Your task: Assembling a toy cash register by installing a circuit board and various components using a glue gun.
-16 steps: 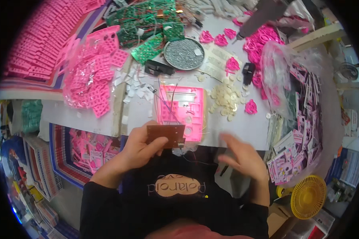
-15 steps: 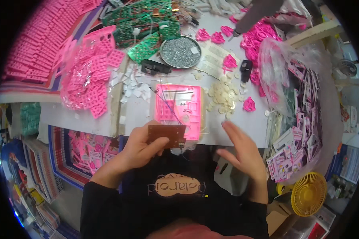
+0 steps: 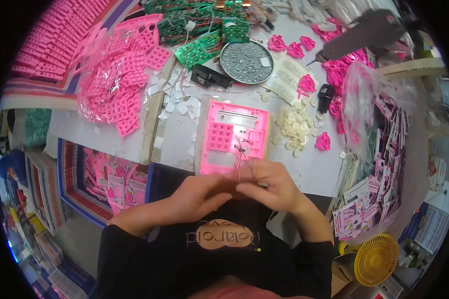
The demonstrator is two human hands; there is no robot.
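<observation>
Low over the table's front edge, my left hand (image 3: 199,197) and my right hand (image 3: 272,184) are close together. The left is curled round a brown circuit board, mostly hidden by the fingers. My right hand pinches thin coloured wires (image 3: 242,162) with a small pale end piece (image 3: 263,184) beside its fingertips. Just beyond the hands lies an open pink plastic housing (image 3: 263,122), inner side up. A pink keypad grid (image 3: 219,138) sits in its left part. The wires run across its lower right toward my fingers.
A round dish of small metal parts (image 3: 247,62) stands behind the housing, near green circuit boards (image 3: 199,49). Pale discs (image 3: 294,130) lie to the right. A black power screwdriver (image 3: 364,37) hangs at upper right. Bagged pink parts (image 3: 127,79) are at left.
My right hand has come left from its open position and now meets the left hand at the wires. The circuit board has dropped lower, uncovering the housing. The whole view has shifted slightly.
</observation>
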